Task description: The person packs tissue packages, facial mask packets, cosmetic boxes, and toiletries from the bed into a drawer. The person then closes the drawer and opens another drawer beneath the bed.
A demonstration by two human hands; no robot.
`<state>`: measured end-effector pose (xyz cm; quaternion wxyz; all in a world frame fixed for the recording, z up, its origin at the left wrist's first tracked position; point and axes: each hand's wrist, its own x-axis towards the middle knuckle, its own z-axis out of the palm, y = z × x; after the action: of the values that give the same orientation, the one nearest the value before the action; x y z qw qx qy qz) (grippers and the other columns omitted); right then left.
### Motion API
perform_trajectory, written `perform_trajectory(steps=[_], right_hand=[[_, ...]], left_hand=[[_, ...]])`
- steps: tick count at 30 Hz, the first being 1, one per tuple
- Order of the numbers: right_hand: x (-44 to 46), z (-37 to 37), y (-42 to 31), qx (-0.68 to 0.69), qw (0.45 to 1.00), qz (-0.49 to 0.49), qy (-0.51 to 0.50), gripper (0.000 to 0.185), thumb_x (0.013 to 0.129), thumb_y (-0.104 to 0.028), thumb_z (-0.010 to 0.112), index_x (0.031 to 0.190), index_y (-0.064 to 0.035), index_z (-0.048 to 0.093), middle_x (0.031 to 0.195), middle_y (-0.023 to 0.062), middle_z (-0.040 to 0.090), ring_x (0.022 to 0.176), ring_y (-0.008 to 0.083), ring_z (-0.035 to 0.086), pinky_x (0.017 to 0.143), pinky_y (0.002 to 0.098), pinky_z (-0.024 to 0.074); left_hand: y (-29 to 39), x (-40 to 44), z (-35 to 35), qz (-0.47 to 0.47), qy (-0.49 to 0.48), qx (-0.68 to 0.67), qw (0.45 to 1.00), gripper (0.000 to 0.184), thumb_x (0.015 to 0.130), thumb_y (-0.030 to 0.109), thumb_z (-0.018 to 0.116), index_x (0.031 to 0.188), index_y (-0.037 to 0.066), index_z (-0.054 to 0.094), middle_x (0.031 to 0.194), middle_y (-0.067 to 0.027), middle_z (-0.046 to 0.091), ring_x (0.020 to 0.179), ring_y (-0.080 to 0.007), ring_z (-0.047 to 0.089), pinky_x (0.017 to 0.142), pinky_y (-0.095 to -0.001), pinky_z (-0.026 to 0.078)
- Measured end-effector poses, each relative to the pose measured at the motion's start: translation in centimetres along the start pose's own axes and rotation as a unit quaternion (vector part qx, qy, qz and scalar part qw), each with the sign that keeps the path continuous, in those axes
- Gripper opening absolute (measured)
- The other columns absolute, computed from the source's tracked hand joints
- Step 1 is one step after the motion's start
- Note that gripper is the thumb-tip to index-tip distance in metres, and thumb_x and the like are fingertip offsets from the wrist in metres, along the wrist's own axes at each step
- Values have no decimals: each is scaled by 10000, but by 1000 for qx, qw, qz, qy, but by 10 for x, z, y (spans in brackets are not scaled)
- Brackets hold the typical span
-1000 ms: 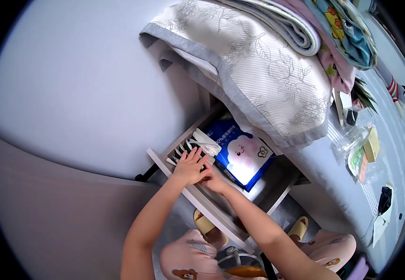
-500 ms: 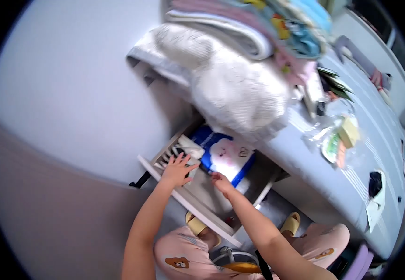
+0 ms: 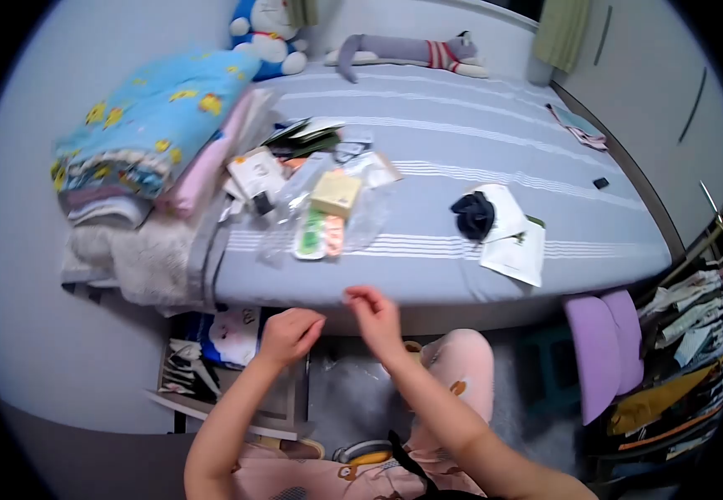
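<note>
My left hand (image 3: pixel 291 335) is raised near the bed's front edge, above the right side of the open drawer (image 3: pixel 282 392); its fingers are curled together and seem to hold nothing. To its right, my right hand (image 3: pixel 374 321) hangs in front of the bed edge, its fingers bent, with nothing seen in them. In the drawer lie a blue and white package (image 3: pixel 232 335) and several white slim items (image 3: pixel 185 367) at the left. On the bed (image 3: pixel 428 275), a yellow box (image 3: pixel 336 193) rests among plastic wrappings and flat packets.
Folded bedding (image 3: pixel 153 108) is stacked at the left. White packets (image 3: pixel 516 250) and a dark bundled item (image 3: pixel 473 216) lie on the bed at right. Plush toys (image 3: pixel 403 52) line the back. A purple seat (image 3: pixel 603 354) and hanging clothes (image 3: pixel 695 333) are at the right.
The view has swung right and up, toward the bed. Both hands have left the drawer's contents and risen to the bed's front edge. The drawer stays open.
</note>
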<state>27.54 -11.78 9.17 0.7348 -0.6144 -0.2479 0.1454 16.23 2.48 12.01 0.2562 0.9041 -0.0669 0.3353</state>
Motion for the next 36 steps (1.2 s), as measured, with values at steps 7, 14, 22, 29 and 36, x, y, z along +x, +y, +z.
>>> perform_trajectory(steps=[7, 14, 22, 29, 36], right_hand=[[37, -182, -43, -81, 926, -106, 353, 291, 822, -1, 452, 1100, 4, 539, 1085, 86, 563, 995, 167, 522, 821, 269, 422], [121, -280, -45, -448, 809, -147, 352, 422, 761, -63, 553, 1164, 27, 465, 1134, 223, 498, 1058, 354, 475, 927, 402, 369], [153, -298, -51, -250, 932, 57, 257, 407, 748, -76, 623, 1115, 69, 526, 836, 125, 616, 759, 220, 602, 702, 305, 469], [68, -269, -49, 88, 953, 39, 287, 290, 803, 4, 563, 1087, 61, 561, 857, 21, 600, 738, 81, 558, 657, 199, 440], [49, -297, -44, -457, 818, -10, 350, 616, 714, -265, 698, 1160, 86, 458, 1154, 224, 506, 1074, 374, 445, 937, 426, 355]], left_hand=[[70, 161, 162, -16, 35, -86, 996, 244, 751, 71, 614, 995, 61, 606, 1016, -126, 586, 927, -298, 567, 765, -363, 470], [67, 243, 261, -49, -19, 62, 997, 380, 702, 96, 620, 1076, 161, 600, 1130, -118, 517, 995, -325, 504, 791, -400, 471], [35, 224, 208, -117, 39, 280, 952, 332, 622, 38, 609, 951, 70, 638, 1021, -101, 541, 938, -294, 506, 788, -417, 422], [86, 244, 231, -313, -134, -1, 940, 677, 759, 326, 649, 1223, -83, 374, 914, -207, 628, 816, -365, 605, 702, -410, 477], [84, 236, 273, -273, -129, -57, 952, 925, 679, 399, 721, 1297, -125, 274, 1042, -218, 605, 927, -336, 607, 791, -363, 473]])
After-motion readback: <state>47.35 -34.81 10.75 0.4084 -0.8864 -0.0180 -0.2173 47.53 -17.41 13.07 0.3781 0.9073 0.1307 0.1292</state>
